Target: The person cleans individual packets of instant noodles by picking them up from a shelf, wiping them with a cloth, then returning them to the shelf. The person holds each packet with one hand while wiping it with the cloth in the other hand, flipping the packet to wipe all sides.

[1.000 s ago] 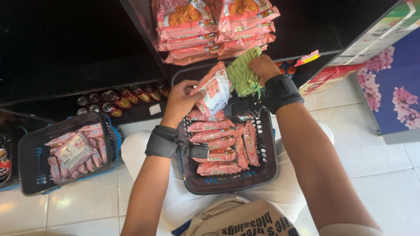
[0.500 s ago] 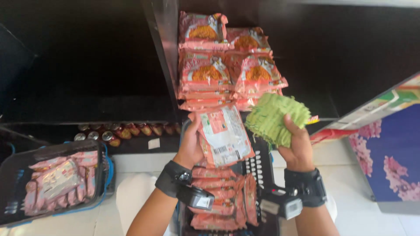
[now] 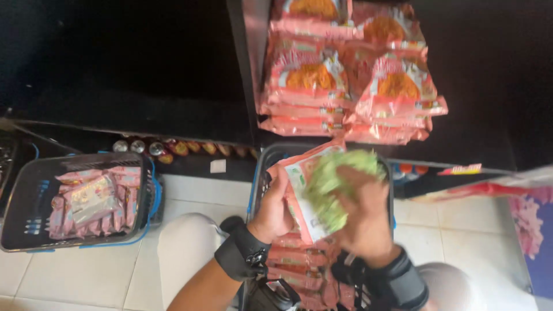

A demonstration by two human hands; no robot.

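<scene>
- The left hand (image 3: 275, 208) holds a pink snack packet (image 3: 302, 184) upright just above the near basket (image 3: 262, 173); its grip is pressed onto the packet's left edge, thumb in front.
- The right hand (image 3: 363, 216) presses a green cloth (image 3: 334, 181) against the face of that packet, fingers closed around the bunched cloth; the motion blur hides the fingertips.
- The cloth covers most of the packet's right half, so its front shows only on the left.
- Both wrists carry black wrist straps (image 3: 242, 256), just above the near basket.
- The near basket is dark with a blue rim and sits on the person's lap; more pink packets (image 3: 296, 270) lie stacked in it, under the hands.
- Directly beyond the near basket, a stack of matching pink packets (image 3: 345, 75) sits on a dark shelf (image 3: 144, 69), well above the hands.
- Left of the near basket, well apart, a second basket (image 3: 75, 201) stands on the white tiled floor (image 3: 190, 198) and holds similar pink packets.
- Beyond the second basket, a row of small bottles (image 3: 173, 148) lines the bottom of the shelf.
- Right of the near basket a flowered panel (image 3: 533, 230) stands at the frame edge.
</scene>
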